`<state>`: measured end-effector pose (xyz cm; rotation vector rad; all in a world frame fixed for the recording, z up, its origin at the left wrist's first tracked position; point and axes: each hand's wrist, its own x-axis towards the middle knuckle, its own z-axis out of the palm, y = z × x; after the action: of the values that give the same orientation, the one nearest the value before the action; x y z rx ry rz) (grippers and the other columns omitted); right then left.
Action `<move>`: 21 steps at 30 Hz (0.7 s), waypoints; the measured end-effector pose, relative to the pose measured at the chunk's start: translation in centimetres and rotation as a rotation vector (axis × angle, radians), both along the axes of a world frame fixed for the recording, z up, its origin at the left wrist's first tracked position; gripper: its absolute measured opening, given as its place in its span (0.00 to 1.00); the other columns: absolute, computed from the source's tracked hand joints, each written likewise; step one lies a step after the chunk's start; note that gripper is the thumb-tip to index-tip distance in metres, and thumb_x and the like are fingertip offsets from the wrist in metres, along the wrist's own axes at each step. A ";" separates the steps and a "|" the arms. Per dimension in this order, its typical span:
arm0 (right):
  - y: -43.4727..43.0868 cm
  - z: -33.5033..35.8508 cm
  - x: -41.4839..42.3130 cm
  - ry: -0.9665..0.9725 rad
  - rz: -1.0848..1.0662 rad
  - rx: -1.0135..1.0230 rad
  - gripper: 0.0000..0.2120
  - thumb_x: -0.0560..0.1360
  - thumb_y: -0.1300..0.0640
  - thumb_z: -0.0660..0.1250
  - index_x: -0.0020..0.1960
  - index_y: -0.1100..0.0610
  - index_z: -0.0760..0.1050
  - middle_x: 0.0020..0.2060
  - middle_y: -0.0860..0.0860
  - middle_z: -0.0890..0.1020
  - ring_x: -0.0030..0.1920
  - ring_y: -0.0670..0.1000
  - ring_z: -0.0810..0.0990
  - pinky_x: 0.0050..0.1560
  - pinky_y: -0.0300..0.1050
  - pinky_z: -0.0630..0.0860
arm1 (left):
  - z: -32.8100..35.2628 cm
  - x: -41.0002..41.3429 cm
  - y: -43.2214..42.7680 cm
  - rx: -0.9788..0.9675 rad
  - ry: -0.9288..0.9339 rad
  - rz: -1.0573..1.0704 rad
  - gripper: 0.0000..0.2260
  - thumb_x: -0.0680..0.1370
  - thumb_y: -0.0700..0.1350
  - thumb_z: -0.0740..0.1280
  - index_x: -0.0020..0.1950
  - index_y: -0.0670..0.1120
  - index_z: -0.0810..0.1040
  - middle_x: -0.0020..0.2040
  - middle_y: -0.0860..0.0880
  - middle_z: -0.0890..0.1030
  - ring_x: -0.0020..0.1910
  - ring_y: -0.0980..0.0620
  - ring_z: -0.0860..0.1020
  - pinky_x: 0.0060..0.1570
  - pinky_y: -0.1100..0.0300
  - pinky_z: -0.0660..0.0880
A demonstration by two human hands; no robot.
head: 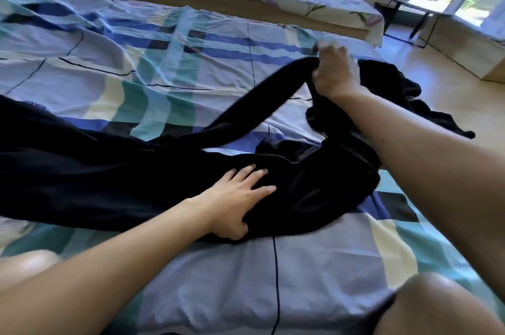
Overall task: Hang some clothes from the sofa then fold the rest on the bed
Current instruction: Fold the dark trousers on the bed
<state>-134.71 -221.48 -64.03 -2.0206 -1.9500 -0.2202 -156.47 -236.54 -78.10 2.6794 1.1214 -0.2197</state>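
Head camera looks forward and down, close over the bed [191, 280].

black garment [109, 170] cut off left

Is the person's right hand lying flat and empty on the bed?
No, the right hand grips a raised strip of the black garment above the bed.
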 end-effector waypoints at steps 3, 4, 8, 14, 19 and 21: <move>1.0 -0.4 -0.8 0.058 0.015 -0.147 0.46 0.71 0.40 0.74 0.79 0.52 0.55 0.74 0.60 0.64 0.74 0.63 0.64 0.71 0.62 0.66 | -0.3 -0.2 0.1 -0.040 -0.010 0.003 0.42 0.72 0.48 0.67 0.82 0.57 0.49 0.83 0.48 0.42 0.81 0.47 0.41 0.79 0.44 0.47; 0.8 -1.2 -0.5 0.040 0.024 -0.245 0.52 0.69 0.37 0.76 0.81 0.52 0.51 0.77 0.59 0.60 0.76 0.62 0.61 0.74 0.62 0.63 | -0.3 -0.2 0.1 -0.037 -0.011 0.002 0.42 0.72 0.48 0.67 0.82 0.56 0.50 0.83 0.48 0.43 0.81 0.47 0.41 0.79 0.44 0.47; -2.2 -4.8 4.0 0.154 -0.055 -0.388 0.46 0.67 0.40 0.78 0.76 0.56 0.63 0.72 0.61 0.66 0.71 0.62 0.68 0.71 0.57 0.69 | -0.1 0.2 0.2 -0.010 0.005 -0.001 0.41 0.72 0.47 0.67 0.82 0.55 0.51 0.83 0.46 0.45 0.81 0.46 0.44 0.79 0.44 0.50; -8.4 -10.0 10.2 0.352 -0.236 -0.498 0.51 0.60 0.37 0.82 0.75 0.55 0.64 0.68 0.60 0.71 0.68 0.59 0.73 0.69 0.52 0.72 | 0.1 1.2 -0.6 0.040 -0.264 -0.046 0.31 0.74 0.60 0.66 0.76 0.56 0.66 0.79 0.52 0.61 0.78 0.53 0.55 0.74 0.53 0.59; -8.0 -10.8 11.3 0.506 -0.265 -0.395 0.28 0.68 0.37 0.75 0.61 0.52 0.77 0.56 0.51 0.81 0.57 0.54 0.80 0.62 0.51 0.77 | -0.3 3.7 -2.5 0.083 -0.256 -0.100 0.26 0.76 0.63 0.65 0.71 0.55 0.70 0.68 0.56 0.69 0.65 0.54 0.68 0.61 0.56 0.70; -7.2 -10.5 11.8 0.424 -0.264 -0.442 0.15 0.68 0.43 0.76 0.49 0.49 0.81 0.51 0.53 0.84 0.52 0.55 0.82 0.58 0.53 0.80 | -0.4 4.0 -2.6 0.091 -0.265 -0.105 0.16 0.78 0.50 0.65 0.66 0.53 0.75 0.62 0.54 0.72 0.60 0.52 0.71 0.55 0.53 0.74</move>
<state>-122.94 -228.70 -74.57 -2.3478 -1.5585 0.5855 -152.46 -239.14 -78.53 2.7460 0.9322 0.1687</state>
